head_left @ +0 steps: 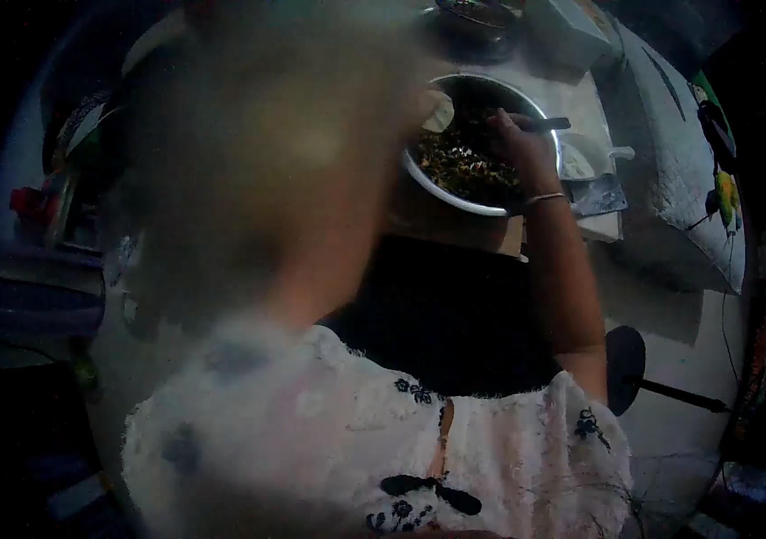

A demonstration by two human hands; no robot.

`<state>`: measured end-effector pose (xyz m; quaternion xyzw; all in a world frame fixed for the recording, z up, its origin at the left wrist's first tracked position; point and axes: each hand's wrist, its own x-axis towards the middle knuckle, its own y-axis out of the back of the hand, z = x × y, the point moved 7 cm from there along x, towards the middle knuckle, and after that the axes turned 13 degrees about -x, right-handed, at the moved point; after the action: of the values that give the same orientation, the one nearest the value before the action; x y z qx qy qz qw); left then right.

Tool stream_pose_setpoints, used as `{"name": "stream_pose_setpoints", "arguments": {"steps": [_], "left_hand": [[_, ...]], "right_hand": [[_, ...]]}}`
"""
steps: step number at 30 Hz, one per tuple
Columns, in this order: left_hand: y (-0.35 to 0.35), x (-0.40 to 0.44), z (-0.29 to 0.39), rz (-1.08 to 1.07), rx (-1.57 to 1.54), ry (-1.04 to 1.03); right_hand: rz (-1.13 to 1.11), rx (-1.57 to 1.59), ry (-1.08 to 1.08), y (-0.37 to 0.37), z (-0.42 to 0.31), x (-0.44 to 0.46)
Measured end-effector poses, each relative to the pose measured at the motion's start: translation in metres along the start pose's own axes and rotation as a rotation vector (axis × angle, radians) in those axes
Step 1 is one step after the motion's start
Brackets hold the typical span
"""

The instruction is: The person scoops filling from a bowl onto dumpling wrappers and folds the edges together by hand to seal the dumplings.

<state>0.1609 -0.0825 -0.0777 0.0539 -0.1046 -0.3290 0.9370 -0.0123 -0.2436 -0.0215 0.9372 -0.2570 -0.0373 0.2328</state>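
Well forward, left hand (419, 108) pinches a pale piece (440, 112), right hand (527, 151) a dark handle (557, 124).

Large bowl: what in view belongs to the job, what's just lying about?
In the job: metal bowl; chopped mix; pale wrapper-like piece in left hand; dark-handled utensil in right hand.

Probably lying about: red object, far left; black disc with rod; yellow-green item, far right.

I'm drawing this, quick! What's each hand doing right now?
Left hand: blurry, but holding a pale piece by the bowl.
Right hand: closed on a dark handle, over the bowl.
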Motion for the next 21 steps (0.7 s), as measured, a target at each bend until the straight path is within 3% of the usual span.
{"name": "stream_pose_setpoints", "arguments": {"steps": [3,5,9,11,17,21], "left_hand": [[-0.002,-0.006,0.015,-0.011,0.011,-0.009],[0.003,0.002,0.011,-0.03,0.321,0.003],[0.002,0.004,0.002,-0.077,0.163,-0.048],[0.002,-0.005,0.007,0.018,-0.1,0.05],[0.006,0.011,-0.005,0.016,0.173,0.173],[0.003,0.006,0.003,0.031,0.077,0.138]], "right_hand": [[-0.073,0.163,-0.048,-0.007,-0.001,-0.002],[-0.126,0.207,-0.157,-0.011,0.001,-0.005],[-0.199,0.395,-0.164,-0.018,0.012,-0.001],[-0.171,0.441,-0.158,-0.015,0.011,-0.004],[-0.18,0.572,-0.25,-0.013,0.023,0.001],[-0.157,0.621,-0.27,-0.007,0.027,0.002]]}}
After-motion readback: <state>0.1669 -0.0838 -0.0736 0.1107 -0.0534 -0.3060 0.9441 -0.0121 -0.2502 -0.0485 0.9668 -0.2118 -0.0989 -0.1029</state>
